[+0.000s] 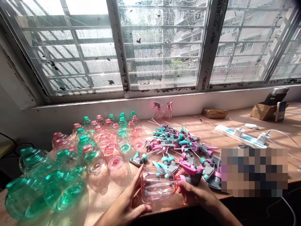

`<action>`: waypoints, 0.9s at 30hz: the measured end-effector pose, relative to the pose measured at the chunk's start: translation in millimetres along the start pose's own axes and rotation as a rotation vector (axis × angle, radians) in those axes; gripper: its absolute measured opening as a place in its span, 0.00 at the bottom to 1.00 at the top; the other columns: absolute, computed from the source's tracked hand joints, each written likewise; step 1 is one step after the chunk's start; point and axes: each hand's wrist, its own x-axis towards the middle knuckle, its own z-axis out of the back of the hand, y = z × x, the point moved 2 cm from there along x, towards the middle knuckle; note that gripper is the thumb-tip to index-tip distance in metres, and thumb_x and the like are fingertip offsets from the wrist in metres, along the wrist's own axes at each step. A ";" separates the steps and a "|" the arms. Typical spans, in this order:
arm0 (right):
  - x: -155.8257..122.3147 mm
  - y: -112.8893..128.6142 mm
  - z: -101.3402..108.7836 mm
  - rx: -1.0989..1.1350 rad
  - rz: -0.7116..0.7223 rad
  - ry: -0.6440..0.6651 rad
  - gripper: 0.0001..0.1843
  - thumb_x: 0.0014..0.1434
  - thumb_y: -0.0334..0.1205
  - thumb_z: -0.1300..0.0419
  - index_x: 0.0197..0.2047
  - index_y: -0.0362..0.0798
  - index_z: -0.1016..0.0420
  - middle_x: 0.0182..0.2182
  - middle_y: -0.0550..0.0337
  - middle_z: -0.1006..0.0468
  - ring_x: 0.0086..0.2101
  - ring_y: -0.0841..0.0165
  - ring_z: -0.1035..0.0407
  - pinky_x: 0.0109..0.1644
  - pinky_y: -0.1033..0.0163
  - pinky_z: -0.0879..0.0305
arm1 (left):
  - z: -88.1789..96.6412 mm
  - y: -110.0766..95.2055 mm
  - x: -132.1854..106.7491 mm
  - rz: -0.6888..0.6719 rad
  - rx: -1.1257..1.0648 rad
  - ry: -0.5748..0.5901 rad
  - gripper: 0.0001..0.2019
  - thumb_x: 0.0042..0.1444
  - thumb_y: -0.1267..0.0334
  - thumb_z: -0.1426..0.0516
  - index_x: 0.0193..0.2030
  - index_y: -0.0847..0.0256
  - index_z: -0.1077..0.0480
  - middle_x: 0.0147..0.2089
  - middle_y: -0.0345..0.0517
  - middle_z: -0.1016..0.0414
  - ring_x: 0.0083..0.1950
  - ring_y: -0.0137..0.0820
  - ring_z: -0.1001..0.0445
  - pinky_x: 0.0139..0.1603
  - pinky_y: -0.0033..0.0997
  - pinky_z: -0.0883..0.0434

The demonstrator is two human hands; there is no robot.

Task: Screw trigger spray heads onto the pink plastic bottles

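A clear pink spray bottle (158,185) lies on its side between my hands, just above the table's front edge. My left hand (134,197) cups its base, thumb below and fingers along the far side. At the neck, my right hand (194,190) grips the collar of a pink and dark grey trigger sprayer (191,172). The sprayer's thin tube runs inside the bottle. Just beyond lies a heap of loose trigger sprayers (174,141) in teal, pink and grey, with white tubes. One teal and grey sprayer (138,158) rests apart, near my left fingertips.
Several green bottles (64,191) and pink bottles (113,157) without sprayers stand at the left. Two pink bottles with sprayers (158,113) stand by the wall. Toward the right are a power strip (240,136) with plugs, a flat brown packet (215,113) and a cardboard box (263,111).
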 end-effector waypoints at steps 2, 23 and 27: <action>-0.3 -0.5 0.3 0.015 0.006 -0.015 0.22 0.58 0.58 0.31 0.35 0.44 0.20 0.25 0.59 0.19 0.21 0.73 0.31 0.26 0.67 0.32 | 0.5 -1.0 0.2 0.001 0.001 -0.004 0.53 0.60 0.61 0.34 0.77 0.43 0.71 0.82 0.43 0.63 0.80 0.50 0.58 0.79 0.54 0.56; 0.7 -2.5 2.1 -0.081 -0.002 0.019 0.23 0.59 0.59 0.32 0.33 0.44 0.19 0.19 0.64 0.26 0.21 0.71 0.31 0.27 0.67 0.32 | 4.6 13.0 -2.4 0.049 0.031 -0.056 0.47 0.64 0.52 0.39 0.77 0.41 0.70 0.81 0.41 0.54 0.78 0.50 0.47 0.76 0.48 0.42; 0.6 -2.4 1.4 -0.067 0.002 0.026 0.23 0.59 0.59 0.32 0.32 0.44 0.20 0.22 0.62 0.23 0.22 0.71 0.31 0.27 0.66 0.30 | 3.6 10.0 -2.6 0.055 0.016 -0.046 0.46 0.65 0.52 0.40 0.77 0.40 0.70 0.81 0.41 0.57 0.77 0.50 0.45 0.75 0.47 0.41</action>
